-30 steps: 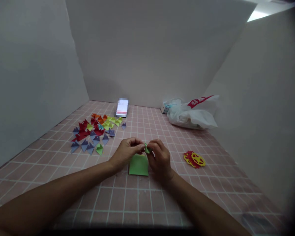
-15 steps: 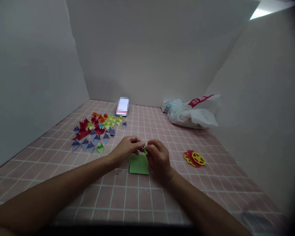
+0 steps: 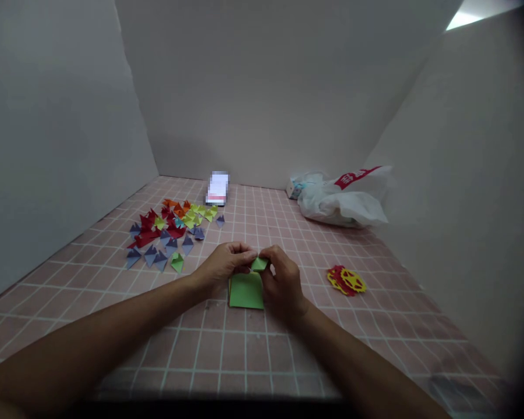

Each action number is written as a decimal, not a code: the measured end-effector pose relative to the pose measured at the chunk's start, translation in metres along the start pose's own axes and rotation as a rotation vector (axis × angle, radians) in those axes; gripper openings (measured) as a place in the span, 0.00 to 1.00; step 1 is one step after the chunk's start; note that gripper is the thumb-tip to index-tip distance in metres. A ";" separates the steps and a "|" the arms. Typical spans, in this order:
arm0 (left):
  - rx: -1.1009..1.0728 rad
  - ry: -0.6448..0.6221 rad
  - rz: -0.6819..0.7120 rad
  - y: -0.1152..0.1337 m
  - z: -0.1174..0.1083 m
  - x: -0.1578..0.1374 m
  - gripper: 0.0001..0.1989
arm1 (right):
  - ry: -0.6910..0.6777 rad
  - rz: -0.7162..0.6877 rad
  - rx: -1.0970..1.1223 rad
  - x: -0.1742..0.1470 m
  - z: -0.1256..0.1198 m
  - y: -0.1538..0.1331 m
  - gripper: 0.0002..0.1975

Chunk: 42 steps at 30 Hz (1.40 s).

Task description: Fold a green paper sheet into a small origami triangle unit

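Between my two hands is a small folded piece of green paper (image 3: pixel 259 265), held just above the table. My left hand (image 3: pixel 227 265) pinches its left side with thumb and fingertips. On the other side, my right hand (image 3: pixel 283 279) has its fingers closed on the right edge. Right below lies a stack of square green paper (image 3: pixel 247 291), its upper edge partly hidden by my hands. A finished-looking green folded piece (image 3: pixel 177 262) rests to the left, at the near side of a group of purple folded pieces (image 3: pixel 151 255).
Red folded pieces (image 3: pixel 148 221), with yellow and orange ones, spread at the left. A phone (image 3: pixel 218 189) leans at the back. A white plastic bag (image 3: pixel 340 203) and a small box (image 3: pixel 293 188) stand back right. Red and yellow cut-out discs (image 3: pixel 353 281) lie at the right.
The green paper between my fingers has turned, so a broader folded face shows now. My right fingers have shifted slightly; both hands otherwise stay in place.
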<state>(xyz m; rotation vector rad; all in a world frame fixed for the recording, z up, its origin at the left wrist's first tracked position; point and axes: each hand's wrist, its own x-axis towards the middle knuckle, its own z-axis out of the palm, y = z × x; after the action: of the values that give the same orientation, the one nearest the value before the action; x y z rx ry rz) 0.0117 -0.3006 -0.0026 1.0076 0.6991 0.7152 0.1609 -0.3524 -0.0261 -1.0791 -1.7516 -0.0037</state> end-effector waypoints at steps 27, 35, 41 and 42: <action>-0.029 -0.028 -0.138 0.003 -0.006 0.002 0.13 | -0.099 0.116 0.061 -0.002 0.002 0.003 0.25; 0.077 -0.017 -0.109 0.002 -0.007 0.004 0.14 | -0.102 0.134 0.093 -0.002 0.002 0.005 0.22; 0.245 -0.006 0.130 0.003 -0.006 0.003 0.13 | -0.116 0.297 0.300 0.000 0.002 0.005 0.20; 0.272 0.002 0.177 0.004 -0.005 0.002 0.13 | -0.114 0.343 0.375 0.000 0.002 0.006 0.20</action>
<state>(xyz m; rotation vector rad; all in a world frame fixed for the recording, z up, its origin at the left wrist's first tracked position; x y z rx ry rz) 0.0083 -0.2949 -0.0011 1.3301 0.7278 0.7884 0.1633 -0.3475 -0.0296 -1.0977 -1.5634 0.5858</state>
